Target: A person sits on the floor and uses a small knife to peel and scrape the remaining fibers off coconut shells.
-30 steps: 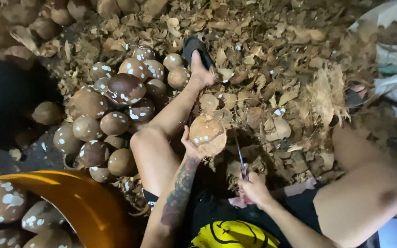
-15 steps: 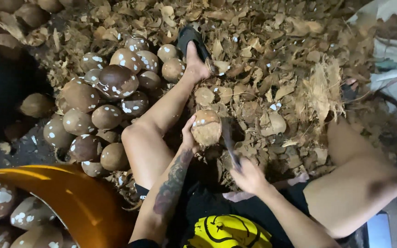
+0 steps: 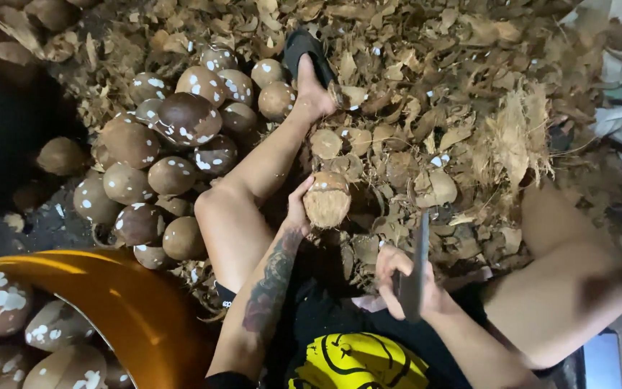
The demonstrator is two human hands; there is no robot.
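Right hand: your right hand (image 3: 402, 282), nearest you, has its fingers wrapped tight round the handle of a knife (image 3: 415, 268); blade points up and away from you, blurred.
Left hand: your left hand (image 3: 299, 210) cups a coconut (image 3: 327, 200) from its left side, fingers curled against the husk.
Coconut position: held between your knees, above the floor litter, just beyond the knife tip.
Tub: orange tub (image 3: 120, 306) at your lower left, its rim beside peeled coconuts.
Pile: brown, white-flecked coconuts (image 3: 174, 140) heaped left of your left leg.
Far ground: dry husk scraps (image 3: 469, 108) cover the floor; your left foot wears a black sandal (image 3: 307, 54).
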